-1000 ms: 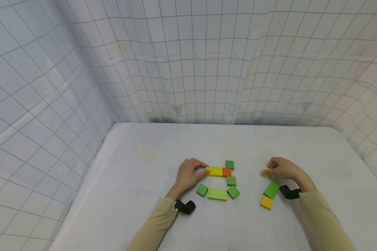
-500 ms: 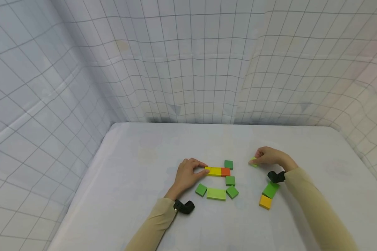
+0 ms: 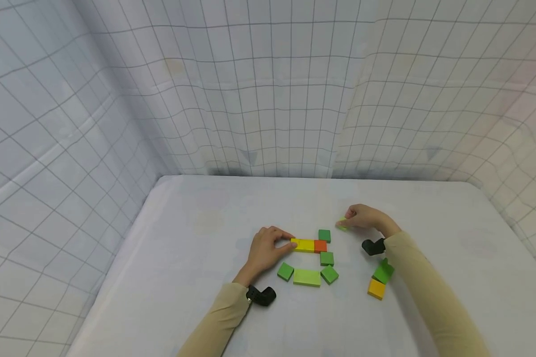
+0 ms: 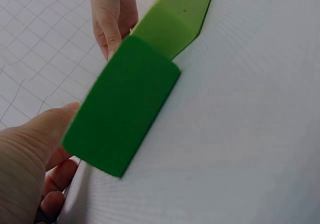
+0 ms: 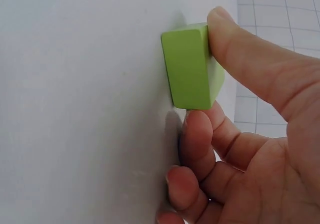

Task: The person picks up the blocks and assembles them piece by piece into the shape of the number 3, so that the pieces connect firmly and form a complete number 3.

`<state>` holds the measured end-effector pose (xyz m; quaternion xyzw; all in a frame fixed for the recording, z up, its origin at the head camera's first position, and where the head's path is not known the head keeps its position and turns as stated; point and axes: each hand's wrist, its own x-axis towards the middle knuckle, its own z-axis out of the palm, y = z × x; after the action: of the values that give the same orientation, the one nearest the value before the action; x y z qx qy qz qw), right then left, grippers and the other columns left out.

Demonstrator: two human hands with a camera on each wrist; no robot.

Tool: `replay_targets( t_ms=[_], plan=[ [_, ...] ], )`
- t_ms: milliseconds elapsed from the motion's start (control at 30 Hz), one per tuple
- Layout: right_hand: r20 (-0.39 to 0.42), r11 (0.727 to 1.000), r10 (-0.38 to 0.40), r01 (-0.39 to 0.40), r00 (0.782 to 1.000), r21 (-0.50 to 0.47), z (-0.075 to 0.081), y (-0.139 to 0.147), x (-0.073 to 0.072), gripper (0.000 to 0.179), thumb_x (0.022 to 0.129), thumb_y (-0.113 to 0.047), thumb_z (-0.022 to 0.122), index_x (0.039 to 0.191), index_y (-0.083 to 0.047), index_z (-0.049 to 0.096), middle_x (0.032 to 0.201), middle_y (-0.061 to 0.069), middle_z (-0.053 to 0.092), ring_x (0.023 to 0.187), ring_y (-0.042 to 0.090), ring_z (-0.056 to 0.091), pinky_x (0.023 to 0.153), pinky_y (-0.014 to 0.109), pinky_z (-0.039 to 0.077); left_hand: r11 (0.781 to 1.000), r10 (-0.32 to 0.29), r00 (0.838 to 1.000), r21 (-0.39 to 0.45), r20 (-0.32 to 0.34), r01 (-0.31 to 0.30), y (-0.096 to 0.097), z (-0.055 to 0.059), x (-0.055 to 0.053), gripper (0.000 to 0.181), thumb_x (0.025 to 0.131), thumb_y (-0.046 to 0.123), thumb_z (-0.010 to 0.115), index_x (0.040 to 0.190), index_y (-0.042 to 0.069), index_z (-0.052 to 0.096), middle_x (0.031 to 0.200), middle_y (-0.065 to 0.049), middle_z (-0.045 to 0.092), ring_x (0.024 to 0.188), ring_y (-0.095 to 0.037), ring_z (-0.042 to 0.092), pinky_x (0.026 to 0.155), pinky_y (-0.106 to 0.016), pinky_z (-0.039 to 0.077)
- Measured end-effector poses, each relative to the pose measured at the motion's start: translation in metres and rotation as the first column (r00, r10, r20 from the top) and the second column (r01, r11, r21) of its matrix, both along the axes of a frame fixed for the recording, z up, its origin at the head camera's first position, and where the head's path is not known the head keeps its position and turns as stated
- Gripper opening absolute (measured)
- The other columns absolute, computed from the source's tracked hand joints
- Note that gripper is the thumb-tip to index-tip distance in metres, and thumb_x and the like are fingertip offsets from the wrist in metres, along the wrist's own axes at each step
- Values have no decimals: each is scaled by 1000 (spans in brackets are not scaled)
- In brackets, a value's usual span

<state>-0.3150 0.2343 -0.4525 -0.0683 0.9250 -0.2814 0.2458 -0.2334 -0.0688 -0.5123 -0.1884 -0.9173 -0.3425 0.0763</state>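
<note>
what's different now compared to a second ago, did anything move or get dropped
The right hand has carried the small lime block leftward and farther from the person, away from the green block at the right. It was already pinched and hasn't been let go. The left hand stays at the left end of the yellow block, and the other blocks lie as they were.

Grid-patterned cloth [image 3: 272,109] behind and beside a white table [image 3: 183,258] suggests a screened-off booth
</note>
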Motion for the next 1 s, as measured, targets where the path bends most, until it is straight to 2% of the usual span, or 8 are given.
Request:
replay_targets(
  t_ms=[200, 333, 500, 633, 767, 1000],
  plan=[
    [28, 999, -22, 23, 999, -30, -3, 0, -1, 42, 86, -44, 66, 94, -5, 54, 90, 8, 48, 85, 24, 43, 69, 35, 33, 1000, 3, 1000, -9, 7, -3, 1, 0, -1, 26, 84, 42, 70, 102, 22, 74, 95, 6, 62, 81, -12, 45, 72, -30, 34],
    [38, 999, 4, -2, 999, -45, -1, 3, 1, 44, 90, -49, 59, 97, -6, 55, 93, 8, 49, 89, 24, 43, 71, 36, 33, 1000, 2, 1000, 0, 7, -2, 1, 0, -1, 26, 84, 41, 70, 102, 23, 74, 96, 6, 62, 83, -13, 47, 74, -31, 35],
    [62, 995, 40, -34, 997, -92, 2, 9, 1, 38, 92, -40, 59, 103, -4, 56, 98, 9, 53, 92, 25, 44, 75, 37, 33, 1000, 3, 1000, -5, 5, -3, 1, 0, -2, 26, 84, 41, 70, 102, 23, 74, 97, 6, 62, 85, -13, 48, 75, -31, 35],
    [61, 993, 46, -39, 997, -109, 2, 9, -2, 33, 92, -34, 61, 101, -3, 57, 94, 8, 55, 86, 23, 45, 73, 35, 34, 1000, 4, 1000, -9, 2, -4, 1, 0, -2, 26, 84, 41, 70, 102, 23, 74, 96, 6, 62, 85, -14, 48, 76, -32, 36],
    [40, 995, 9, -5, 999, -96, -1, 2, -4, 33, 91, -35, 62, 98, -3, 59, 92, 8, 53, 84, 22, 44, 71, 34, 34, 1000, 3, 1000, -5, 4, -3, 1, 0, -1, 26, 84, 41, 70, 103, 22, 74, 96, 6, 62, 86, -14, 49, 76, -32, 36],
    [35, 990, -80, 84, 996, -116, -5, -16, -4, 36, 92, -36, 61, 103, -3, 58, 100, 10, 54, 91, 26, 45, 76, 37, 35, 1000, -5, 1000, 1, -19, 5, 1, 0, -1, 27, 85, 41, 69, 102, 21, 74, 97, 5, 63, 86, -15, 49, 76, -33, 36]
  ],
)
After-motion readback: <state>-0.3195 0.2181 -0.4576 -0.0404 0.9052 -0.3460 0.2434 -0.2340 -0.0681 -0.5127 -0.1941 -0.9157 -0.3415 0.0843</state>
